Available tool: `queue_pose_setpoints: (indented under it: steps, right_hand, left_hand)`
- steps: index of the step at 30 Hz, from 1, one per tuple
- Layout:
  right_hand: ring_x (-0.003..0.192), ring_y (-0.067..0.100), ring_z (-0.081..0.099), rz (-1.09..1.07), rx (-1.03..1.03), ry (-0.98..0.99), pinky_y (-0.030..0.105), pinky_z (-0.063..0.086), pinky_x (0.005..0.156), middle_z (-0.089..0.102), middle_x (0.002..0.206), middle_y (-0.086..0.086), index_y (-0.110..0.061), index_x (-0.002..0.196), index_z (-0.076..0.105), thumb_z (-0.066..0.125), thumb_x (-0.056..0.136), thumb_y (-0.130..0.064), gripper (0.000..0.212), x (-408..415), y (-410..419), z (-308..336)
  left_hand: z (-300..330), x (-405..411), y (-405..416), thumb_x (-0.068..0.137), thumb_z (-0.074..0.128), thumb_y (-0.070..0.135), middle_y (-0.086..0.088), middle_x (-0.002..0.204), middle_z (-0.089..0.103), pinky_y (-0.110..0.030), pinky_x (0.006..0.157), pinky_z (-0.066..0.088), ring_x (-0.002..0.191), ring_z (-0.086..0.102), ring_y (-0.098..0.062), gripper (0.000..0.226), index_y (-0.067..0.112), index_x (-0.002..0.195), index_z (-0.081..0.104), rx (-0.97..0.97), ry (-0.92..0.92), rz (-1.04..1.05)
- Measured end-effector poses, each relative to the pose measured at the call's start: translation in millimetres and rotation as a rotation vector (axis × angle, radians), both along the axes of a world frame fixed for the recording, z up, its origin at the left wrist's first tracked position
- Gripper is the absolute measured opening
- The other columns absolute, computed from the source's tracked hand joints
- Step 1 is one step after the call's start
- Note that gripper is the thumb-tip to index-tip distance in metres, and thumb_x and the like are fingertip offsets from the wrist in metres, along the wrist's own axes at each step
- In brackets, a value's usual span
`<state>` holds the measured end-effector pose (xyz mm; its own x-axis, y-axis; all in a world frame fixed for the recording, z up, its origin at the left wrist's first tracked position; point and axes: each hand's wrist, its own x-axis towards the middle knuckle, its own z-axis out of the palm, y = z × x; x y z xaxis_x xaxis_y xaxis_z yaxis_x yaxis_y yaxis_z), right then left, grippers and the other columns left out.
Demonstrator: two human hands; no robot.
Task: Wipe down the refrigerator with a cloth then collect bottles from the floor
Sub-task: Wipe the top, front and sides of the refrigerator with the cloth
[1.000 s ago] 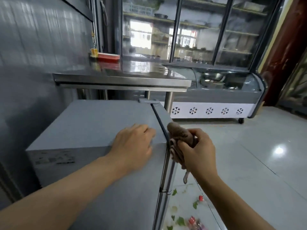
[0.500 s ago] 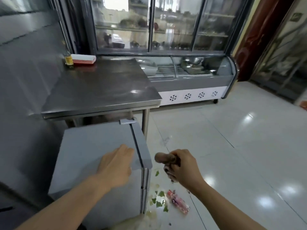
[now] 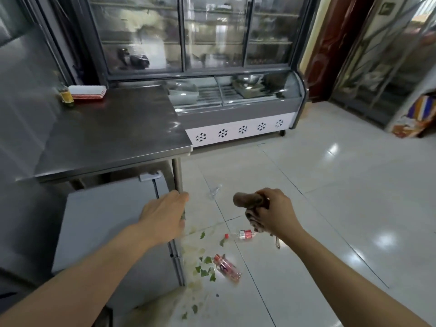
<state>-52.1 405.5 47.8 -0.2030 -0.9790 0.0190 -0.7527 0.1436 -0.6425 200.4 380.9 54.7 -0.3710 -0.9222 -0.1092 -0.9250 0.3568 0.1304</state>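
1. Head view: the left hand (image 3: pixel 165 212) is lying palm down, fingers straight and relaxed, on the front top corner of the small grey refrigerator (image 3: pixel 106 232), gripping nothing; its fingertips are reaching past the door edge.
2. The right hand (image 3: pixel 274 212) is hanging over the floor, to the right of the refrigerator, with its fingers curling tightly round a bunched brown cloth (image 3: pixel 250 204); one rolled end is sticking out to the left of the fist and a loose tail is dangling below the wrist.
3. Three bottles are lying on their sides on the pale tiled floor (image 3: pixel 330 208): a red-labelled bottle (image 3: pixel 245 234) with a red cap just under the right hand, a second bottle (image 3: pixel 227 267) with a reddish label nearer the refrigerator's door, and a clear bottle (image 3: pixel 215 191) farther back, near the desk leg.
4. Torn green leaf scraps (image 3: pixel 205 267) are lying scattered on the floor around the second bottle.
5. A steel desk (image 3: pixel 113 133) is standing just behind the refrigerator, overhanging its rear, and is carrying red-and-white trays (image 3: pixel 87 93) and a small jar at its back corner.
6. A glass display chiller (image 3: pixel 236 107) with snowflake marks is standing against the far wall.
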Motion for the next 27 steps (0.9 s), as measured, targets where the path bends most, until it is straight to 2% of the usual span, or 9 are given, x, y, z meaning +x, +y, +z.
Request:
queue_pose_setpoints:
  steps: [5,9,13,14,17,19,21,24,27]
  right_hand:
    - [0.076,0.019,0.060,0.100,-0.017,-0.007,0.015,0.045,0.050,0.060,0.103,0.010,-0.013,0.101,0.066,0.052,0.080,0.001,0.028,-62.1,-30.8,7.0]
    - [0.077,0.029,0.063,0.207,-0.012,-0.073,0.038,0.057,0.063,0.061,0.101,0.015,-0.011,0.099,0.065,0.047,0.078,0.004,0.032,-83.4,-56.9,12.6]
    - [0.066,0.025,0.063,0.285,-0.001,-0.133,0.024,0.053,0.044,0.058,0.102,0.016,-0.010,0.095,0.064,0.043,0.080,0.007,0.031,-88.5,-91.1,12.2]
    - [0.061,0.024,0.064,0.300,0.014,-0.174,0.026,0.054,0.042,0.058,0.102,0.016,-0.009,0.093,0.064,0.042,0.080,0.009,0.031,-87.0,-100.8,11.9]
    - [0.057,0.025,0.066,0.352,0.043,-0.238,0.036,0.057,0.046,0.058,0.101,0.017,-0.007,0.092,0.063,0.040,0.082,0.010,0.030,-78.0,-134.3,8.9]
    - [0.063,0.029,0.065,0.397,0.051,-0.212,0.033,0.056,0.046,0.058,0.103,0.016,-0.006,0.098,0.064,0.043,0.084,0.007,0.028,-68.3,-161.1,6.4]
    - [0.062,0.025,0.062,0.437,0.052,-0.192,0.026,0.052,0.042,0.056,0.104,0.013,-0.005,0.099,0.063,0.043,0.085,0.008,0.028,-55.1,-189.2,4.0]
    - [0.052,0.026,0.057,0.496,0.067,-0.229,0.031,0.050,0.041,0.054,0.100,0.012,-0.005,0.092,0.061,0.040,0.082,0.012,0.029,-32.4,-231.7,2.1]
    - [0.054,0.021,0.061,0.552,0.029,-0.164,0.030,0.054,0.044,0.056,0.098,0.015,-0.006,0.092,0.063,0.043,0.082,0.011,0.028,-12.2,-272.1,3.0]
  left_hand:
    - [9.1,-51.7,-13.2,0.089,0.053,0.028,-0.001,0.124,0.048,-0.037,0.083,0.046,0.104,0.052,-0.021,0.043,0.022,0.129,0.038,-0.028,0.025,0.154]
    - [13.2,-84.2,-23.6,0.088,0.055,0.027,-0.004,0.125,0.048,-0.040,0.086,0.048,0.105,0.053,-0.022,0.043,0.020,0.128,0.041,-0.004,0.022,0.255]
    - [11.8,-97.9,-39.1,0.087,0.054,0.026,-0.004,0.127,0.048,-0.040,0.089,0.045,0.110,0.051,-0.023,0.048,0.021,0.132,0.039,0.004,0.051,0.288]
    - [11.0,-97.9,-45.0,0.087,0.054,0.026,-0.003,0.127,0.048,-0.038,0.087,0.044,0.110,0.051,-0.023,0.048,0.021,0.133,0.039,-0.005,0.059,0.311]
    - [6.8,-92.4,-68.8,0.086,0.054,0.028,0.000,0.123,0.048,-0.032,0.074,0.039,0.101,0.052,-0.022,0.043,0.024,0.127,0.041,-0.031,0.058,0.376]
    - [3.1,-85.7,-89.4,0.085,0.056,0.028,0.000,0.121,0.048,-0.032,0.072,0.040,0.097,0.054,-0.022,0.039,0.025,0.122,0.043,-0.021,0.076,0.428]
    - [-2.4,-77.6,-112.8,0.084,0.057,0.028,-0.001,0.126,0.046,-0.034,0.075,0.044,0.099,0.055,-0.024,0.041,0.025,0.123,0.044,-0.009,0.091,0.486]
    - [-8.1,-62.6,-147.9,0.085,0.056,0.025,-0.002,0.134,0.042,-0.036,0.083,0.044,0.110,0.052,-0.026,0.043,0.023,0.126,0.043,0.021,0.106,0.549]
    - [-10.1,-48.3,-177.7,0.086,0.055,0.024,-0.005,0.126,0.046,-0.037,0.086,0.045,0.110,0.050,-0.024,0.042,0.019,0.126,0.044,0.040,0.109,0.571]
